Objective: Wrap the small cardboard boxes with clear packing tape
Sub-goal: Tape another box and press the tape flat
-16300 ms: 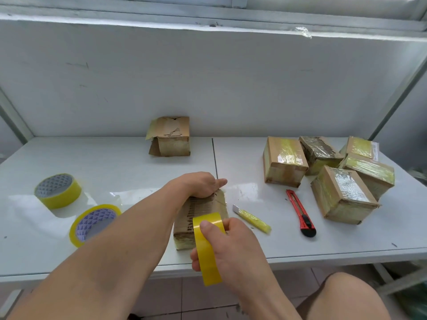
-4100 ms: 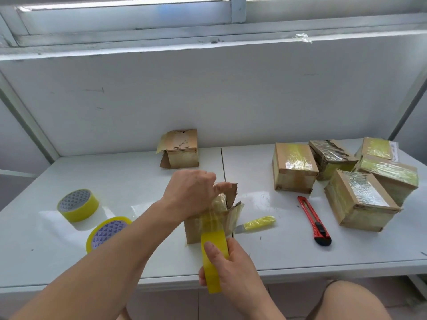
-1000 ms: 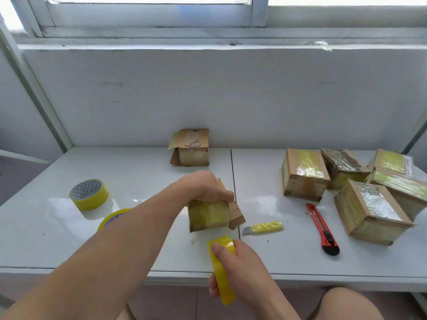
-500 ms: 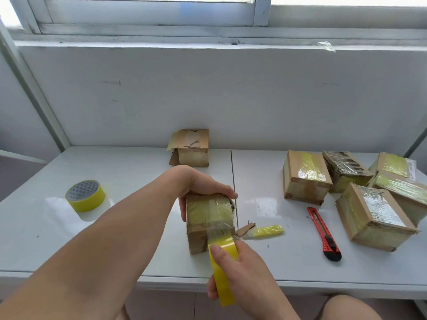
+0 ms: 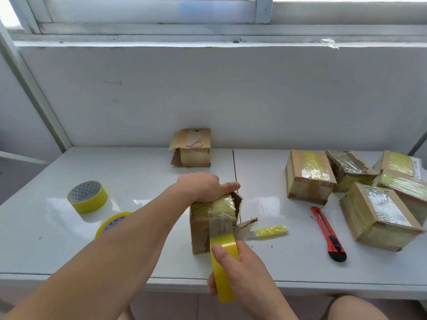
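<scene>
A small cardboard box [image 5: 203, 229] stands near the table's front edge, its top covered in yellowish clear tape and a torn flap sticking out on its right. My left hand [image 5: 203, 187] grips the box from above, fingers curled over its far top edge. My right hand [image 5: 240, 271] holds a yellow tape roll [image 5: 223, 266] on edge against the box's front face, thumb on the roll, with a strip of tape running up the box. An untaped box [image 5: 193, 147] sits at the back by the wall.
Several taped boxes [image 5: 309, 176] are piled at the right. A red utility knife [image 5: 328, 234] and a yellow-wrapped cutter [image 5: 269, 232] lie right of the box. Two more tape rolls, one [image 5: 87, 196] upright and one [image 5: 111, 224] partly behind my forearm, lie at the left on the white table [image 5: 69, 250].
The roll stays low at the box's front. My left hand has shifted its grip on the top of the box, and the torn flap at the right shows more.
</scene>
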{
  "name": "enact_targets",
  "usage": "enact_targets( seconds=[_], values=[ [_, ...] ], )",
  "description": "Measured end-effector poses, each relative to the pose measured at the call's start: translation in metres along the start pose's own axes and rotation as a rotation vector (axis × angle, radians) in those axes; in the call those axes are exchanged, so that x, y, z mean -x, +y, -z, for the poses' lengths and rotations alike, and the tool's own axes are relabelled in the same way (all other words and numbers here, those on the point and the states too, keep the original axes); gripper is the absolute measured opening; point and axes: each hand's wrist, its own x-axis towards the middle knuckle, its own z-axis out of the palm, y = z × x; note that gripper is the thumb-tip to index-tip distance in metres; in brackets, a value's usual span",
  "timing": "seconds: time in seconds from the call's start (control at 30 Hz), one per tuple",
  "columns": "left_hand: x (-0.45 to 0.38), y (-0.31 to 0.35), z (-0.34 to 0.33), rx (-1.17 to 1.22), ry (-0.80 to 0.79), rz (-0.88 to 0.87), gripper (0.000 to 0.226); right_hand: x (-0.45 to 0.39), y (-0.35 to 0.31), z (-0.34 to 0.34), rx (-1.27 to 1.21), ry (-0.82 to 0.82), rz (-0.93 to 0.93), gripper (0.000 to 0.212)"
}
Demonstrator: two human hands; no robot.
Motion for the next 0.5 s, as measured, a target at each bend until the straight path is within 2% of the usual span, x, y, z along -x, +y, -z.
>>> enact_targets(
  seconds=[0.07, 0.1, 0.13, 0.23, 0.3, 0.4, 0.43, 0.5],
  values=[
    [0.013, 0.007, -0.004, -0.192, 0.336, -0.108, 0.07, 0.0, 0.003, -0.001, 0.01, -0.003, -0.003, 0.02],
    [0.021, 0.011, -0.007, -0.227, 0.439, -0.183, 0.058, 0.002, 0.005, -0.003, 0.021, -0.002, -0.005, 0.018],
    [0.029, 0.015, -0.01, -0.237, 0.474, -0.244, 0.049, 0.003, 0.007, -0.005, 0.018, 0.0, -0.009, 0.017],
    [0.042, 0.017, -0.014, -0.312, 0.449, -0.262, 0.049, 0.004, 0.007, -0.008, -0.036, 0.035, -0.005, 0.015],
    [0.051, 0.015, -0.022, -0.318, 0.38, -0.198, 0.069, 0.004, 0.005, -0.007, -0.029, 0.05, 0.024, 0.014],
    [0.064, 0.015, -0.036, -0.16, 0.167, -0.075, 0.118, 0.003, -0.001, -0.002, -0.023, 0.007, 0.049, 0.013],
    [0.062, 0.016, -0.039, -0.117, 0.135, -0.049, 0.122, 0.003, -0.003, 0.0, -0.008, -0.007, 0.06, 0.014],
    [0.052, 0.018, -0.041, -0.08, 0.174, -0.022, 0.119, 0.001, -0.004, 0.002, 0.039, -0.012, 0.08, 0.016]
  ],
)
